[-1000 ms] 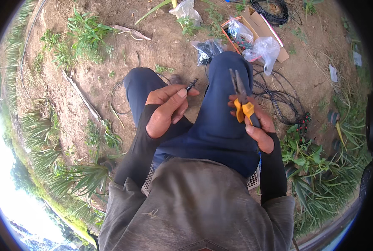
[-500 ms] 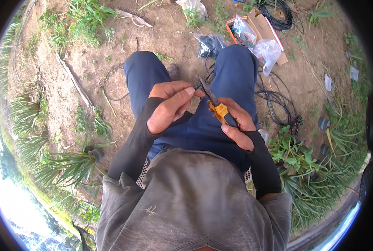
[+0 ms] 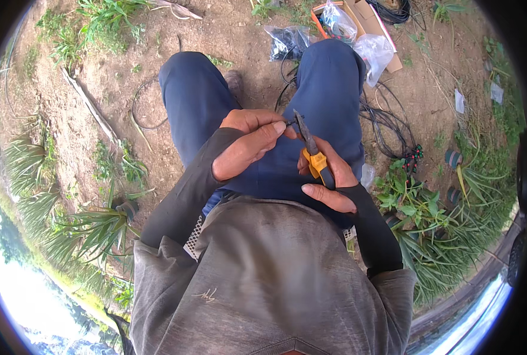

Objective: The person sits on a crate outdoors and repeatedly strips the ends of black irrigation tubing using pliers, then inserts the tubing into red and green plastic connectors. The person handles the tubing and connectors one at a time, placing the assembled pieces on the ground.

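Observation:
Above my lap, my left hand (image 3: 252,142) pinches a thin black tube (image 3: 289,122) between thumb and fingers, its end poking out to the right. My right hand (image 3: 332,180) is wrapped round the yellow and black handles of a pair of pliers (image 3: 316,161). The dark metal jaws point up and away from me, close beside the tube's end. Whether the jaws touch the tube is too small to tell. My fingers hide most of the tube.
Beyond my right knee lies an open cardboard box (image 3: 367,26) with clear plastic bags (image 3: 374,54). A bag of black parts (image 3: 288,42) rests between my knees. Black tubing (image 3: 387,121) with red-and-green fittings (image 3: 414,158) lies right, near spiky plants (image 3: 447,254). A dry stalk (image 3: 90,105) lies left.
The pliers have shifted slightly right and their jaws point more steeply away from me. Both hands stay near each other with their grips kept. The whole view has tilted a little.

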Motion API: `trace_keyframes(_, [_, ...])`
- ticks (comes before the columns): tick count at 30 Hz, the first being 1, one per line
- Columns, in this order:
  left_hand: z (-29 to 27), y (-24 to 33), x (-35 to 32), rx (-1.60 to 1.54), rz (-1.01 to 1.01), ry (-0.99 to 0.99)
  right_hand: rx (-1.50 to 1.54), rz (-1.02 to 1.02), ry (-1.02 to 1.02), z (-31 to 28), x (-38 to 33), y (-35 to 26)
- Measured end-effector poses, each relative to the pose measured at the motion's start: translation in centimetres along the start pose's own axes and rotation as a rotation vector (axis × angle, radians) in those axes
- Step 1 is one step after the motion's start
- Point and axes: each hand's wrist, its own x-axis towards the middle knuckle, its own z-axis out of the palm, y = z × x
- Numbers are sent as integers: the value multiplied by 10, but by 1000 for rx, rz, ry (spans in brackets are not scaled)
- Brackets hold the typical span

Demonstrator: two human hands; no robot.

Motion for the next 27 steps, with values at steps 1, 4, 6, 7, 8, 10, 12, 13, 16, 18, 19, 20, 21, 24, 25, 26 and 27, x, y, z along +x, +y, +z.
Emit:
trace_keyframes(1, [1, -4, 1, 12, -18, -28, -90, 6, 30, 4, -2, 4])
trace_keyframes(4, [-3, -14, 2, -80, -124, -183, -374, -79, 77, 6, -9, 13])
trace_keyframes(6, [-5, -19, 0, -223, -232, -298, -509, -166, 94, 7, -13, 18])
trace_keyframes(7, [-5, -20, -2, -291, -291, -353, -503, -144, 55, 7, -16, 19])
trace_keyframes(8, [-6, -20, -3, -296, -287, -383, -498, -118, 34, 8, -18, 20])
trace_keyframes(10, [-4, -22, -6, -114, -238, -329, -482, -74, 0, 10, -21, 19])
trace_keyframes(12, [-2, -23, -9, 59, -185, -265, -459, -33, -28, 14, -24, 18])
trace_keyframes(13, [0, -24, -10, 165, -127, -240, -451, -14, -22, 16, -25, 17])
trace_keyframes(16, [5, -34, -13, 471, 136, -125, -418, 32, -12, 21, -25, 13])
trace_keyframes(18, [4, -42, -11, 774, 501, 11, -394, 59, -19, 23, -24, 12])
trace_keyframes(19, [4, -46, -10, 918, 706, 82, -363, 89, -30, 23, -23, 11])
trace_keyframes(20, [4, -50, -9, 1014, 794, 162, -345, 129, -46, 23, -22, 11])
trace_keyframes(21, [5, -54, -8, 1099, 814, 191, -325, 171, -60, 24, -22, 10])
trace_keyframes(24, [6, -63, 0, 1286, 864, 283, -234, 276, -48, 28, -18, 11])
trace_keyframes(25, [7, -65, 4, 1302, 875, 314, -203, 314, -28, 29, -17, 12])
trace_keyframes(26, [7, -66, 8, 1321, 890, 347, -171, 327, -16, 31, -15, 12])
trace_keyframes(27, [7, -66, 10, 1313, 891, 346, -139, 335, -3, 32, -14, 13])
